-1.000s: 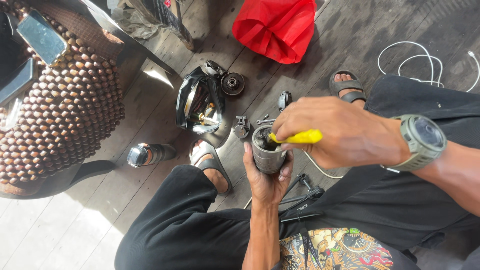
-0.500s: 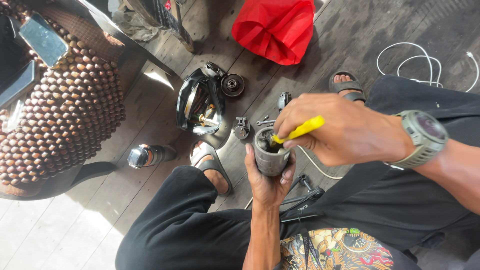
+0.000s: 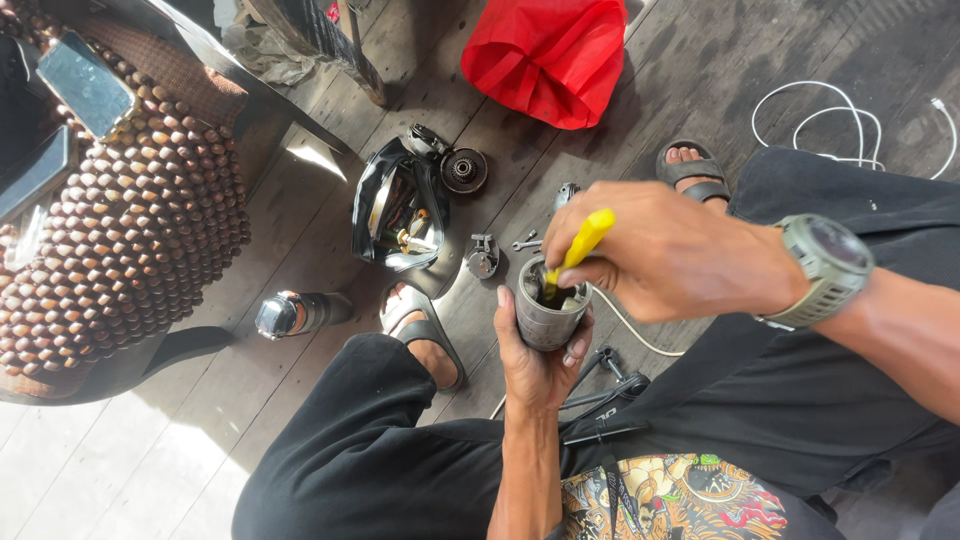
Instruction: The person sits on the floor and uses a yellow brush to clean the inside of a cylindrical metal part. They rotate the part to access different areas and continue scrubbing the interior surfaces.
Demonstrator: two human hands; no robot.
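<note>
My left hand grips a grey metal cylinder from below, its open end facing up. My right hand, with a grey-green watch on the wrist, holds a yellow-handled tool whose tip reaches down inside the cylinder. Both hands are above my lap, between my knees in black trousers.
On the dark plank floor lie an open black tool pouch, a round gear part, small metal parts, a cylindrical motor part, a red bag and a white cable. A beaded seat cover with a phone is at left.
My right hand has tilted the yellow tool more upright, from nearly level to steep, with its tip staying inside the cylinder. The left hand has kept still.
</note>
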